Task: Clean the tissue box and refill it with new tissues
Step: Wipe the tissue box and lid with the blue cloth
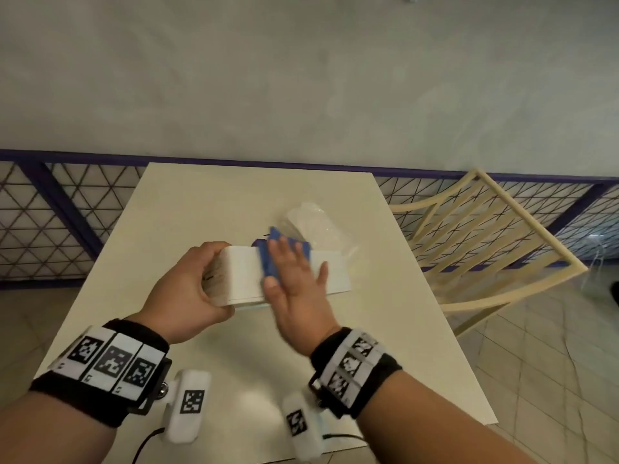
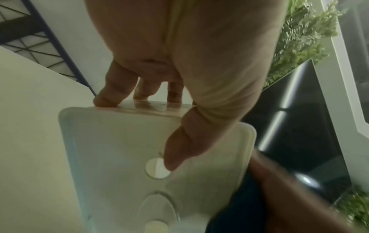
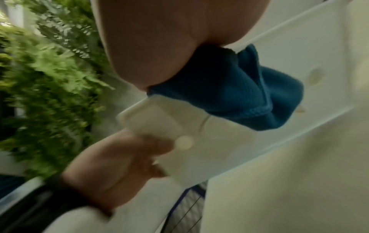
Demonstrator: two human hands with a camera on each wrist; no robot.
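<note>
A white rectangular tissue box (image 1: 246,272) is held tilted above the middle of the cream table (image 1: 187,209). My left hand (image 1: 192,279) grips its left end, thumb on the underside (image 2: 173,157) and fingers curled over the far edge. My right hand (image 1: 293,279) lies flat with straight fingers and presses a blue cloth (image 1: 268,259) against the box's upper face. In the right wrist view the blue cloth (image 3: 229,93) bunches under the palm on the tissue box (image 3: 209,141). Behind the box lies a clear plastic pack of white tissues (image 1: 318,226).
A cream slatted chair (image 1: 495,242) stands close to the table's right edge. A purple-framed lattice railing (image 1: 60,216) runs behind the table below a grey wall. Green foliage (image 3: 49,78) shows in the wrist views.
</note>
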